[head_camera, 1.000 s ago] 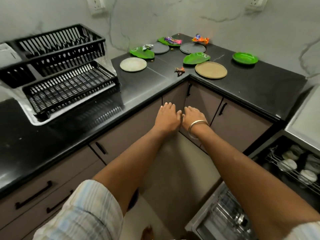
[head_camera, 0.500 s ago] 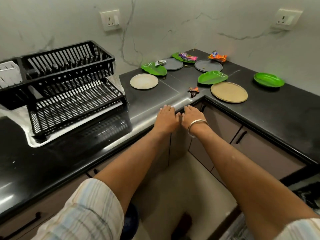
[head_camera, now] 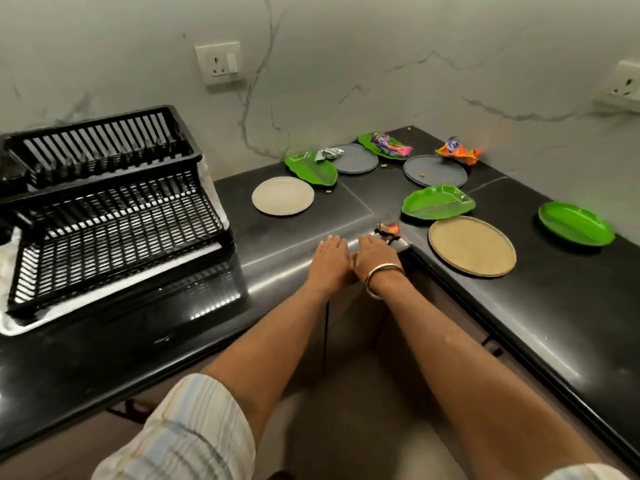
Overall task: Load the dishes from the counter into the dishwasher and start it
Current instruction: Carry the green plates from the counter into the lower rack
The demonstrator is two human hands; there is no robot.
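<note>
Nothing lifted yet, by the look of it: left hand (head_camera: 330, 256) and right hand (head_camera: 375, 254) lie flat and released, side by side at the inner corner of the black tabletop (head_camera: 571, 306), palms down, fingers straight, grasping nothing.

Dishes all on the tabletop, scattered from 11 to 2 o'clock of the hands. Nearest: large tan plate (head_camera: 472, 245) at 3 o'clock, green leaf dish (head_camera: 438, 202) at 1 o'clock, small beige plate (head_camera: 283, 195) at 11 o'clock. Farther back: two grey plates (head_camera: 355, 158) (head_camera: 435, 170), two more green leaf dishes (head_camera: 311, 168) (head_camera: 381, 147), another green dish (head_camera: 576, 223) well apart at 2 o'clock. Dishwasher not in view.

Best to begin with the near plates. Small wrapper (head_camera: 388, 230) just beside the right fingertips: sweep aside first. Wrappers on or against the rear dishes (head_camera: 391, 145) (head_camera: 457, 152) (head_camera: 330, 153): tip off before stacking. Slide a thumb over a rim, fingers beneath; flat plates on a glossy top probably need dragging to the edge for purchase. Stack like with like, shallow leaf dishes separately.

Dish rack (head_camera: 110, 202) at 9 o'clock, not needed.
</note>
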